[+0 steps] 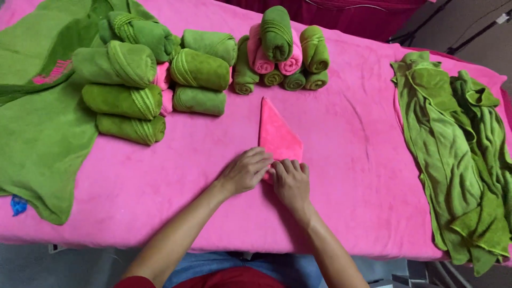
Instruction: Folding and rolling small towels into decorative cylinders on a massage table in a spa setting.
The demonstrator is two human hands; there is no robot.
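A long table covered with a bright pink fleece cloth (160, 213) fills the view; beyond its far edge there is a grey floor with dark stand legs at the top right.

On the left lies a large flat green towel (37, 144). Next to it is a group of rolled green towels (200, 69); I count about seven, with some pink cloth showing between them. Behind the hands stands a smaller pile of rolled towels (277, 53), about six green and two pink, though the lower ones are partly hidden, so the count is not sure. On the right, a heap of loose unfolded green towels (453, 160) hangs over the table edge.

In the middle lies one small pink towel folded into a pointed triangle (277, 133), its tip pointing away from the person. The left hand (246, 172) and the right hand (290, 183) are side by side on its near end, fingers bent and pressing down on the edge, not closed around it.
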